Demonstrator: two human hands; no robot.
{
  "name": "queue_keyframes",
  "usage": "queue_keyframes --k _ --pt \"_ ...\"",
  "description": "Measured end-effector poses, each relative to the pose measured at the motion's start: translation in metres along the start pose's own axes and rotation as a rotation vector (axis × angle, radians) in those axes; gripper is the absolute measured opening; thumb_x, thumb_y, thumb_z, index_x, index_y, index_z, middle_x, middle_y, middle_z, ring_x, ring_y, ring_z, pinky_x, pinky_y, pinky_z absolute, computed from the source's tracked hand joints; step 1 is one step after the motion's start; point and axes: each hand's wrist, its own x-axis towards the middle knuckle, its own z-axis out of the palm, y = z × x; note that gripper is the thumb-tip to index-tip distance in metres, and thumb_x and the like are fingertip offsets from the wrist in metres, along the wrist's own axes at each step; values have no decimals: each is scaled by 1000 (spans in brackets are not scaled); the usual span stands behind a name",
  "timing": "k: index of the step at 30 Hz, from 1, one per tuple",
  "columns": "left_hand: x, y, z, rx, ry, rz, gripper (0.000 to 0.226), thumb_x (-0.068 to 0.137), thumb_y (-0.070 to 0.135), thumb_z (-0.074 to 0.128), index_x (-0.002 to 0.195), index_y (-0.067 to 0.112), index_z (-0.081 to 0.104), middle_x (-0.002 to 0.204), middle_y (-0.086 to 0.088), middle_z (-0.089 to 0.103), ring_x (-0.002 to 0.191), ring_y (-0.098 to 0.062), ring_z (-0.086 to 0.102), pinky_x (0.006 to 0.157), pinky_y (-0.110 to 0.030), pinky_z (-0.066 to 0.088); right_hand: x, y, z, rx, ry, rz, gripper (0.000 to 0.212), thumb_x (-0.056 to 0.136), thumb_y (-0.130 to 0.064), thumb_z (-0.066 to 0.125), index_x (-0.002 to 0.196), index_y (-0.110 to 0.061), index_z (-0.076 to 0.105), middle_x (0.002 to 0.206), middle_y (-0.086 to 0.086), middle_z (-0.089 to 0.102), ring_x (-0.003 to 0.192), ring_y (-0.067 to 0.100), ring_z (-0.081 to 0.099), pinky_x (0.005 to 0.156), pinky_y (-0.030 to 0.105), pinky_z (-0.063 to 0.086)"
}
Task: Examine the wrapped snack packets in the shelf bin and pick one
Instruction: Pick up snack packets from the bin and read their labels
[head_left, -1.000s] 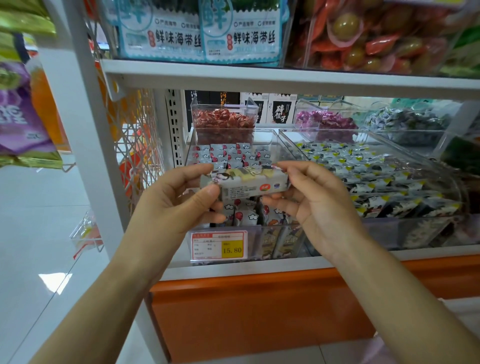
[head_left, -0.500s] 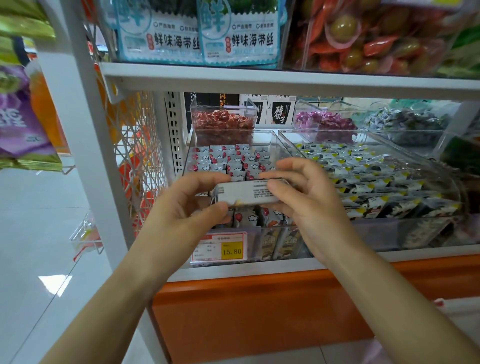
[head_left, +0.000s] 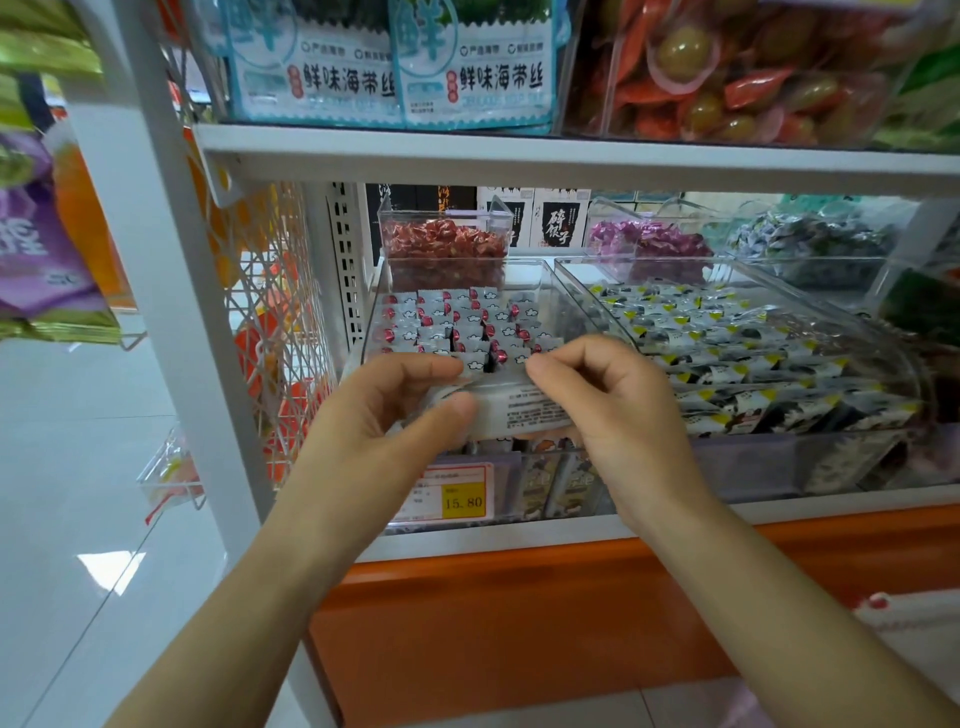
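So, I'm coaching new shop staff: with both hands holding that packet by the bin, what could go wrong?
The packet is pinched at its ends by the left hand and right hand, so it might slip and drop into the bin among the other packets. Its print is small, easy to misread.

Both hands, left hand (head_left: 384, 415) and right hand (head_left: 618, 410), hold one snack packet (head_left: 511, 408) in front of the bin (head_left: 545, 280), with more packets (head_left: 457, 327) inside.

Bright, even light; wide-angle edge warp
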Motion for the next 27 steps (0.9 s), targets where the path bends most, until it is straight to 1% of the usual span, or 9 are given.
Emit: queue_keyframes --k 4,8,11,14,15,17,20,24,27 --pt "1 0 1 15 138 -21 7 81 26 65 80 24 72 80 0 71 81 -20 67 78 -41 57 -2 1 3 11 -42 -41 14 87 -18 64 72 -17 66 64 -10 59 63 3 55 59 12 43" --pt "4 -1 0 12 213 -17 12 83 24 64 74 21 72 74 1 71 73 -18 68 66 -36 60 -1 0 3 121 -136 -6 6 85 -19 64 84 -22 70 78 -11 67 76 4 64 67 16 51" --pt "7 -2 -2 -63 259 -40 17 87 22 60 75 16 71 71 2 71 68 -15 69 58 -25 58 1 1 -2 203 -286 37 36 77 -16 64 112 -26 64 104 -3 70 94 15 68 80 31 56" --pt "7 -2 -5 42 253 44 20 92 28 53 85 21 70 77 8 70 67 -4 65 55 -15 52 4 -1 -5 182 -293 -1 41 79 -11 69 116 -26 61 107 -1 69 93 16 69 77 29 57" --pt "7 -4 -8 149 257 96 20 92 31 50 91 24 69 78 13 69 70 -1 63 58 -14 50 5 -1 -5 218 -253 12 36 78 -15 70 112 -24 62 103 2 69 90 16 70 72 26 58" --pt "8 -8 -14 471 262 204 27 91 35 49 111 26 65 94 22 65 90 0 59 77 -18 46 9 1 -7 220 -141 33 27 77 -23 67 104 -22 62 96 7 67 81 16 70 64 25 58" --pt "10 -18 -24 878 162 304 38 93 28 50 130 18 54 137 2 51 133 -20 35 108 -36 26 14 3 -8 63 -68 -19 14 85 -18 64 98 -20 58 88 0 66 76 13 69 63 29 59" --pt "8 -30 -28 999 22 222 45 97 36 36 140 25 41 156 5 16 145 -17 -1 114 -48 11 18 3 -2 -230 -92 -103 19 83 -26 67 100 -24 58 93 -6 64 87 11 64 76 35 54" --pt "8 -33 -30 1032 -17 230 56 90 43 24 140 27 40 158 4 11 145 -15 -7 114 -46 9 22 -1 6 -367 -153 -187 23 80 -30 70 100 -22 60 86 -17 58 80 -9 55 69 9 43"
